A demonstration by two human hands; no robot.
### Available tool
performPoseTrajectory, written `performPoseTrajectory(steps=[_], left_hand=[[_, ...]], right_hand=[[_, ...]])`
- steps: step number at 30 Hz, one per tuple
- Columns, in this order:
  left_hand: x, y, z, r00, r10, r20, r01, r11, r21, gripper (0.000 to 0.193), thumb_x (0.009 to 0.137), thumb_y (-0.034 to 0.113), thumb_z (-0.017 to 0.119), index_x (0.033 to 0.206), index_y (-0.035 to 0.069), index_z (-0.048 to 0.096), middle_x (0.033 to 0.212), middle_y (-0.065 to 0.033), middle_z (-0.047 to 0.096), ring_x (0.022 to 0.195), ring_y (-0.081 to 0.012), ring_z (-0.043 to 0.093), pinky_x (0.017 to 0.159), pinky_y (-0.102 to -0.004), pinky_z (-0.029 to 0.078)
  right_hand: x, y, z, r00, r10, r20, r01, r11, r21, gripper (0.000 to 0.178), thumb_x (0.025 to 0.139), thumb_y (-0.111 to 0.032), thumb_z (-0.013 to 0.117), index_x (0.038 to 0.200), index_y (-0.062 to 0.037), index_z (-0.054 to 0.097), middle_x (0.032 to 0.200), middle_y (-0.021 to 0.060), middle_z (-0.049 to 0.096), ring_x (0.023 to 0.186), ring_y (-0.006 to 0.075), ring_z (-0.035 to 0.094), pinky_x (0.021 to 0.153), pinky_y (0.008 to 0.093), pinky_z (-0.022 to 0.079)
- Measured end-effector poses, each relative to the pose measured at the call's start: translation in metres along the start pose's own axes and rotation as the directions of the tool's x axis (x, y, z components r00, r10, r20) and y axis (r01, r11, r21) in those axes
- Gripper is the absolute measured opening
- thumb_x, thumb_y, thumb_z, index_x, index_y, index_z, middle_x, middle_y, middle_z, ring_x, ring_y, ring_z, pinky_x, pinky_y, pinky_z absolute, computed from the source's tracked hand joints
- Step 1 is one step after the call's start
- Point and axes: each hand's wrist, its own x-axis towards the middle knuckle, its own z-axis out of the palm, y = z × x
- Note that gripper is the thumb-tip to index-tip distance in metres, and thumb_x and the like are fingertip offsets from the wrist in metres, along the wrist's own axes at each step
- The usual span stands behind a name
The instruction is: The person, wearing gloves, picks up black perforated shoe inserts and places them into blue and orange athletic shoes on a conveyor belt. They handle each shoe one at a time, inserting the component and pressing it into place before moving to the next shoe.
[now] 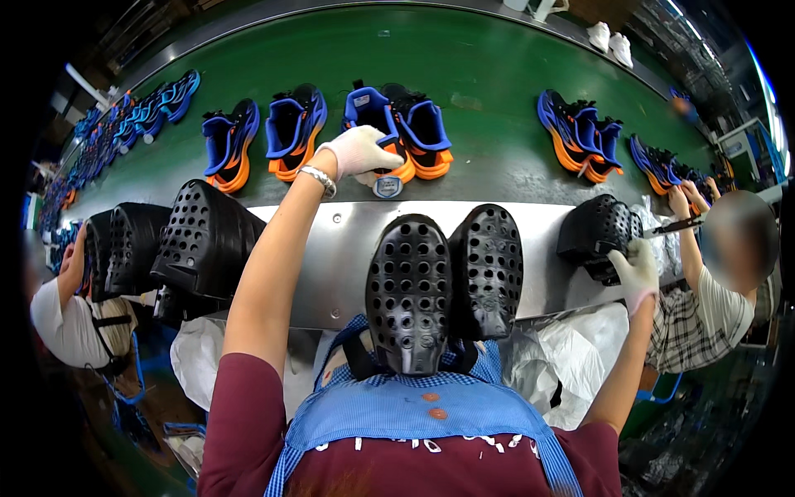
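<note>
My left hand (364, 152), in a white glove, reaches over the green belt. Its fingers close around the heel end of a blue, black and orange sneaker (364, 108). A small round-cornered tag (387, 187) hangs at that heel. Right beside it stands a matching sneaker (425, 128). My right hand (638, 272), also in a white glove, is at a black shoe-shaped block with holes (598, 236). Its fingers are bent together, but what they hold is unclear. Two more perforated black blocks (409, 290) (487, 269) lean up in front of me, hole sides showing.
More sneakers (232, 147) stand on the green belt (489, 74) to both sides. Black perforated blocks (203, 240) crowd the metal ledge (331, 248) at left. A dark bar (683, 225) juts out near my right hand. Co-workers sit left and right (704, 319). White plastic bags (571, 364) hang below.
</note>
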Motion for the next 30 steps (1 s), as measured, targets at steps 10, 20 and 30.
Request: performPoseTrajectory(steps=[10, 20, 30], left_hand=[[0.003, 0.000, 0.035, 0.961, 0.236, -0.144, -0.144, 0.872, 0.468, 0.033, 0.084, 0.037, 0.062, 0.087, 0.005, 0.069, 0.089, -0.0149, 0.070, 0.081, -0.0297, 0.069, 0.076, -0.0394, 0.055], [-0.029, 0.037, -0.009, 0.863, 0.266, -0.430, -0.235, 0.964, 0.125, 0.057, 0.086, 0.042, 0.064, 0.127, 0.003, 0.058, 0.110, -0.0215, 0.064, 0.113, -0.0329, 0.061, 0.093, -0.0346, 0.050], [-0.061, 0.064, 0.012, 0.853, 0.093, -0.513, -0.499, -0.145, -0.855, 0.020, 0.088, 0.024, 0.060, 0.100, 0.009, 0.056, 0.081, 0.0007, 0.055, 0.073, -0.0082, 0.053, 0.065, -0.0265, 0.046]], right_hand=[[-0.013, -0.044, -0.036, 1.000, 0.004, -0.021, 0.005, 0.899, 0.437, 0.027, 0.080, -0.001, 0.070, 0.100, -0.0014, 0.053, 0.084, 0.0008, 0.054, 0.073, 0.0075, 0.051, 0.066, 0.0227, 0.045], [0.050, -0.193, 0.003, 0.900, -0.404, 0.163, 0.254, 0.792, 0.555, 0.036, 0.076, -0.006, 0.078, 0.104, -0.0012, 0.054, 0.089, 0.0027, 0.057, 0.078, 0.0098, 0.059, 0.071, 0.0252, 0.049], [0.034, -0.301, 0.081, 0.765, -0.594, 0.250, 0.221, 0.606, 0.764, 0.043, 0.085, 0.005, 0.053, 0.127, 0.0048, 0.049, 0.108, 0.0061, 0.055, 0.093, 0.0122, 0.054, 0.085, 0.0258, 0.045]])
